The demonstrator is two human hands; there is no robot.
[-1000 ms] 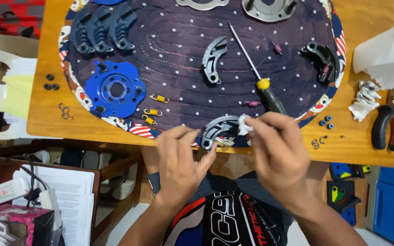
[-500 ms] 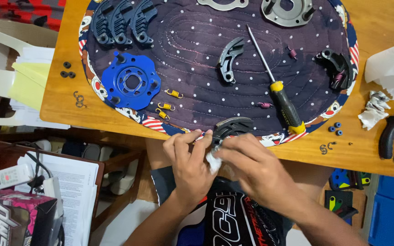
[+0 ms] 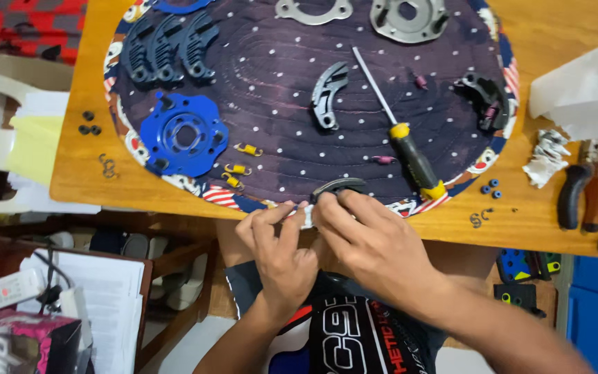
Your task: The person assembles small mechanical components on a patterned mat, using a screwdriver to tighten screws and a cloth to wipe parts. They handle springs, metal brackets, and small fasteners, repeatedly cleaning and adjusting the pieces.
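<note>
left hand (image 3: 278,242): pinching white cloth (image 3: 306,216) | right hand (image 3: 368,235): gripping curved shoe (image 3: 337,187) | both at mat (image 3: 278,145) near edge, overhanging worktop (image 3: 77,180) rim | screwdriver (image 3: 410,149) just right of shoe

Screwdriver (image 3: 410,149), blue plate (image 3: 183,135), pliers (image 3: 579,190)

Dark navy mat (image 3: 278,138) with white dots, red-white striped edge. Bright blue plate (image 3: 183,135). Three navy shoes (image 3: 167,50). Grey curved piece (image 3: 328,93). Screwdriver (image 3: 410,149), black and yellow handle, silver shaft. Small yellow springs (image 3: 238,170). Orange-brown wooden counter (image 3: 555,228). White tissue (image 3: 583,86). Black-handled pliers (image 3: 579,190).
</note>
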